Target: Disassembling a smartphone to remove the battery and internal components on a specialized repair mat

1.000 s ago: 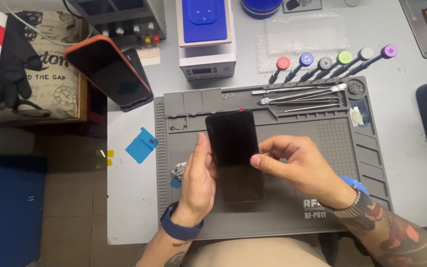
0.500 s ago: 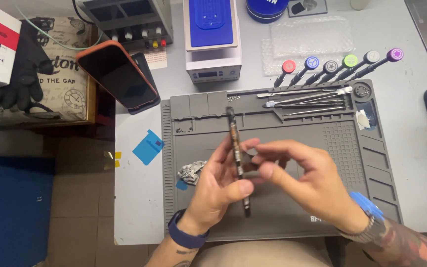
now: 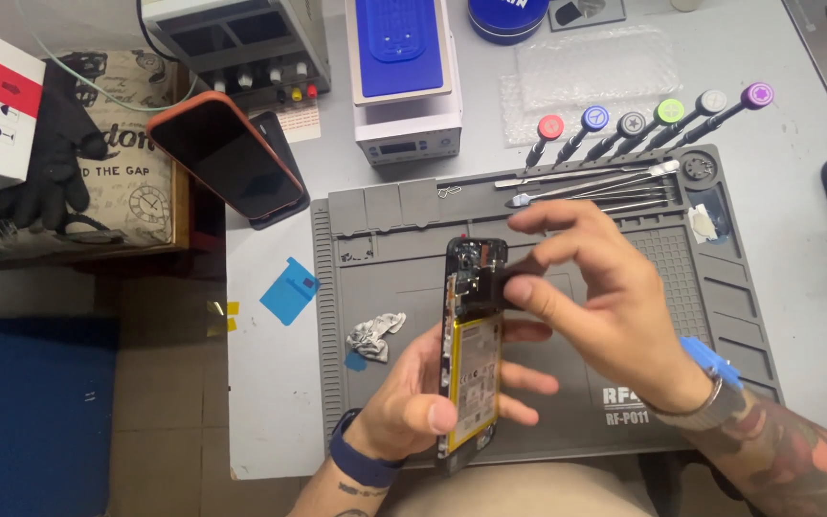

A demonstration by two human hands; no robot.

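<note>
An opened smartphone [image 3: 472,345] is held above the grey repair mat [image 3: 394,239], its inside facing me: a yellow battery below and dark circuit parts above. My left hand [image 3: 428,393] grips its lower half from the left, thumb along the edge. My right hand [image 3: 591,297] pinches the upper right edge near the camera area, fingers spread above it.
Several screwdrivers with coloured caps [image 3: 643,124] and metal pry tools [image 3: 595,187] lie at the mat's top right. A crumpled wipe [image 3: 375,335] lies on the mat's left. A phone in an orange case [image 3: 227,153], a blue-topped heating device [image 3: 404,72] and a blue sticker [image 3: 289,290] are beyond.
The phone was screen-up, then turned on edge, and now shows its open back. Both hands rotated it; the right hand shifted to the top edge.
</note>
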